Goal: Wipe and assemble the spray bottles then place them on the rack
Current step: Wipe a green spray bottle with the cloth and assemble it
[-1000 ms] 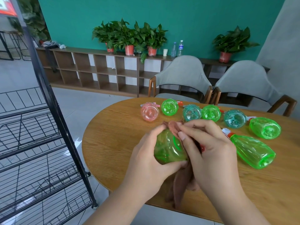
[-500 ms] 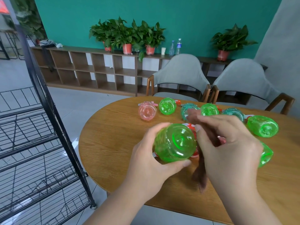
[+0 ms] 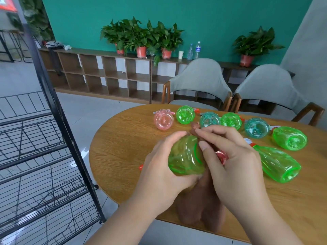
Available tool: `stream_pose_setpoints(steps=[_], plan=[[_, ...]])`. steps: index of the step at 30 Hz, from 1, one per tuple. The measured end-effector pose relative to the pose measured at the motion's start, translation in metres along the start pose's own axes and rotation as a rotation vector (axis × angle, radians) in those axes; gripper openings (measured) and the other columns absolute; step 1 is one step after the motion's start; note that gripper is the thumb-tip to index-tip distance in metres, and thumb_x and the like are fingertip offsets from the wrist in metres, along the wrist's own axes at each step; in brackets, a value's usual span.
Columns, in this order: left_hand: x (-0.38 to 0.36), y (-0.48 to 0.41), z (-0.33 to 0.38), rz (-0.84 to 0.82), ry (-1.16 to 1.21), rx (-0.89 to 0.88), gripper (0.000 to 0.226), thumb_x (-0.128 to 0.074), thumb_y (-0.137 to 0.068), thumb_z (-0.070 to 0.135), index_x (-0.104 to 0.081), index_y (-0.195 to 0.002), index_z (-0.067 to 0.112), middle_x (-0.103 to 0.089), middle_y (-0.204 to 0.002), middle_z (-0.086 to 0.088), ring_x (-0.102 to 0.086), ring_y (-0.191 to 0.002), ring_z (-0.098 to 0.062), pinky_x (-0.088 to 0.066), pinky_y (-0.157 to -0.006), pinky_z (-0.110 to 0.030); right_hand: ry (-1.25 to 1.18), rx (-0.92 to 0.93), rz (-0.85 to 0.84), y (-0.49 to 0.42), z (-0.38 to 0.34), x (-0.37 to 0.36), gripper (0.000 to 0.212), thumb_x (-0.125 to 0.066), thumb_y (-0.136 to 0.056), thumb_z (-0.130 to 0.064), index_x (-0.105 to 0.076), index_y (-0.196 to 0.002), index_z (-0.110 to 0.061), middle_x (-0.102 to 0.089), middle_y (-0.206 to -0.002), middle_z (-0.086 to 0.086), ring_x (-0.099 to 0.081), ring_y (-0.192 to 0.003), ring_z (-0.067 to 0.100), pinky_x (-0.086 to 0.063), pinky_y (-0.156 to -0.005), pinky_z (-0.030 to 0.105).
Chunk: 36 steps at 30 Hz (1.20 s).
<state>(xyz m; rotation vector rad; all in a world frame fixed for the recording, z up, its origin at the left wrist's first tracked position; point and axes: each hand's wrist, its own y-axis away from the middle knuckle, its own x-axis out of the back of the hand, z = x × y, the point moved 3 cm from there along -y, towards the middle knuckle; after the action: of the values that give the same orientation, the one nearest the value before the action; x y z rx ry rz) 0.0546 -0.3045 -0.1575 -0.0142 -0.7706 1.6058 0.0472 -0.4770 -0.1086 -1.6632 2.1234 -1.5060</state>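
At nine o'clock of the scene stands the black wire rack [image 3: 53,138], on the floor beside the round wooden table [image 3: 120,147]. Above the table's near edge the left hand [image 3: 159,170] grips a clear green spray bottle [image 3: 185,156]. Its fingers curl over the top of the bottle and its thumb wraps underneath, so the bottle lies sideways in the palm with its base turned toward the camera. The plastic is translucent and ribbed, and glossy where the light catches it.

At three o'clock of the bottle, the right hand [image 3: 235,165] pinches a brown cloth [image 3: 200,206] against the bottle's side with thumb and forefinger, the other fingers curled. One tuft of cloth pokes out at twelve o'clock of the fingers. The rest hangs at six o'clock, below both hands. A red plastic part [image 3: 222,156] shows under the right palm; what it joins is hidden.

From twelve to three o'clock of the hands, seven more bottles lie on the table: pink [image 3: 163,121], green and teal.
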Motion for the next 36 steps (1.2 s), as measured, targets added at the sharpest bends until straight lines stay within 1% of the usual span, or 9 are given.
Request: stream_pose_setpoints(steps=[3, 6, 11, 13, 18, 23, 29, 32, 36], plan=[[-0.001, 0.000, 0.000, -0.023, 0.015, 0.002, 0.105, -0.099, -0.067, 0.038, -0.040, -0.149, 0.064, -0.061, -0.143, 0.026, -0.057, -0.135, 0.002, -0.051, -0.111, -0.033, 0.058, 0.088, -0.044, 0.004, -0.005, -0.006, 0.030, -0.071, -0.101, -0.009, -0.080, -0.125, -0.023, -0.070, -0.128, -0.019, -0.060, -0.125, 0.007, -0.038, -0.109, 0.012], [0.001, -0.002, -0.002, -0.066, 0.038, 0.020, 0.109, -0.096, -0.073, 0.030, -0.034, -0.158, 0.056, -0.060, -0.147, 0.025, -0.056, -0.138, 0.002, -0.049, -0.114, -0.034, 0.054, 0.245, -0.109, 0.012, -0.011, -0.010, 0.027, -0.066, -0.102, -0.011, -0.081, -0.122, -0.020, -0.071, -0.129, -0.015, -0.059, -0.122, 0.014, -0.043, -0.108, 0.021], [0.006, -0.004, -0.003, -0.095, 0.073, 0.045, 0.114, -0.093, -0.070, 0.019, -0.034, -0.164, 0.042, -0.064, -0.135, 0.033, -0.059, -0.130, 0.007, -0.049, -0.111, -0.024, 0.006, 0.422, -0.190, 0.017, -0.010, -0.004, 0.021, -0.067, -0.105, -0.016, -0.083, -0.119, -0.017, -0.073, -0.127, -0.012, -0.061, -0.118, 0.019, -0.049, -0.102, 0.028], [0.005, -0.005, -0.002, -0.106, 0.088, 0.052, 0.115, -0.096, -0.071, 0.018, -0.034, -0.164, 0.045, -0.064, -0.136, 0.031, -0.059, -0.131, 0.006, -0.050, -0.112, -0.028, -0.008, 0.405, -0.186, 0.014, -0.007, -0.001, 0.022, -0.068, -0.105, -0.012, -0.082, -0.121, -0.018, -0.073, -0.130, -0.013, -0.062, -0.119, 0.019, -0.049, -0.102, 0.028], [-0.001, -0.002, 0.000, -0.121, 0.105, 0.043, 0.125, -0.104, -0.066, 0.026, -0.030, -0.164, 0.047, -0.058, -0.145, 0.037, -0.054, -0.139, 0.006, -0.047, -0.117, -0.036, -0.047, 0.161, -0.105, -0.001, 0.007, -0.002, 0.034, -0.073, -0.097, -0.004, -0.082, -0.121, -0.026, -0.073, -0.129, -0.022, -0.064, -0.124, 0.014, -0.050, -0.106, 0.027], [0.002, -0.001, -0.002, -0.084, 0.149, 0.040, 0.124, -0.105, -0.064, 0.032, -0.031, -0.163, 0.048, -0.059, -0.147, 0.031, -0.056, -0.142, -0.005, -0.044, -0.119, -0.051, -0.017, -0.026, -0.008, 0.005, 0.021, 0.001, 0.037, -0.069, -0.101, -0.008, -0.078, -0.125, -0.033, -0.071, -0.126, -0.026, -0.062, -0.128, -0.002, -0.043, -0.110, 0.013], [0.005, -0.007, -0.005, -0.034, 0.255, 0.078, 0.116, -0.104, -0.064, 0.022, -0.041, -0.161, 0.038, -0.065, -0.144, 0.023, -0.060, -0.137, -0.005, -0.048, -0.118, -0.048, -0.011, 0.160, 0.046, 0.019, 0.001, -0.003, 0.036, -0.069, -0.100, 0.001, -0.078, -0.129, -0.019, -0.072, -0.136, -0.013, -0.063, -0.126, 0.018, -0.045, -0.111, 0.025], [0.009, -0.010, -0.010, -0.003, 0.292, 0.086, 0.111, -0.103, -0.067, 0.019, -0.044, -0.160, 0.035, -0.065, -0.146, 0.019, -0.061, -0.137, -0.006, -0.049, -0.116, -0.049, -0.042, 0.242, -0.014, 0.026, -0.008, -0.009, 0.035, -0.072, -0.096, 0.000, -0.080, -0.125, -0.018, -0.072, -0.135, -0.011, -0.064, -0.122, 0.018, -0.050, -0.107, 0.028], [0.011, -0.009, -0.009, 0.007, 0.283, 0.076, 0.111, -0.102, -0.066, 0.021, -0.045, -0.159, 0.035, -0.065, -0.147, 0.018, -0.060, -0.139, -0.009, -0.049, -0.116, -0.049, -0.090, 0.240, -0.037, 0.023, -0.008, -0.004, 0.035, -0.077, -0.094, 0.003, -0.082, -0.120, -0.020, -0.075, -0.129, -0.014, -0.068, -0.119, 0.016, -0.054, -0.100, 0.030]])
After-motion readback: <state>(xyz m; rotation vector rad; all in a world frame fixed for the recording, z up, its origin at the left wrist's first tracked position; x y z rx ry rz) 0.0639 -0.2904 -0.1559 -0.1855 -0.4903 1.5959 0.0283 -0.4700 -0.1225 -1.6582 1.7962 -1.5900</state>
